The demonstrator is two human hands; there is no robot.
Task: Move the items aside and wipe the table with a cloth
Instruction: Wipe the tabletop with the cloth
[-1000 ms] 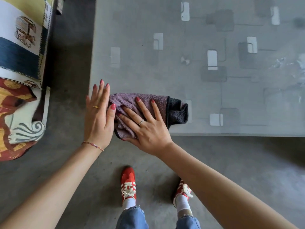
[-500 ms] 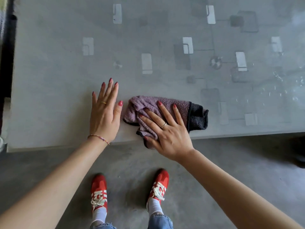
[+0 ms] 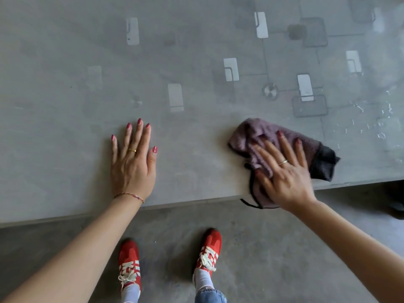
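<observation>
A purple cloth [image 3: 260, 132] with a black end lies crumpled on the grey glass table [image 3: 65, 106] near its front edge; one corner hangs over the edge. My right hand [image 3: 282, 169] presses flat on the cloth, fingers spread, and looks motion-blurred. My left hand [image 3: 132, 165] rests flat on the bare tabletop well to the left of the cloth, fingers apart, holding nothing.
The table's front edge [image 3: 175, 204] runs across the view, slightly tilted. Water droplets [image 3: 371, 119] glisten on the glass at the right. Below the edge is grey concrete floor with my red shoes [image 3: 208, 252]. A dark object [image 3: 396, 206] sits at the far right on the floor.
My right hand has slid the cloth to the right along the front edge, away from my left hand. The view has shifted right; the patterned cushion at the left is out of sight.
</observation>
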